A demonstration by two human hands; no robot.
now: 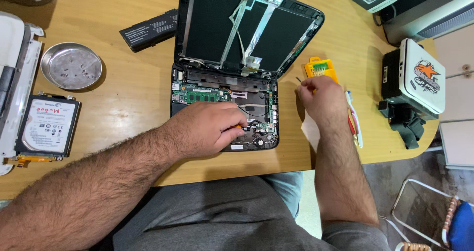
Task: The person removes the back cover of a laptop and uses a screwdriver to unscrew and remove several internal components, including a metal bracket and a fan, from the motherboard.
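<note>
Fingers of the left hand [210, 128] were curled around an orange-handled tool [239, 127], tip down inside the opened laptop [224, 107] at table centre. At three o'clock the right hand [320, 98] pinched a thin dark pin [299, 80] beside a yellow bit case [321, 68]. At nine o'clock lay a hard drive [45, 125] with a white rectangular label; at ten, a round metal dish [71, 65] of screws; at eleven, a black battery [148, 29] with a grey sticker.

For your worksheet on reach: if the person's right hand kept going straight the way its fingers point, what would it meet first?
Probably the yellow screwdriver-bit case, lying just beyond the right hand; the height between them is hard to judge.
</note>
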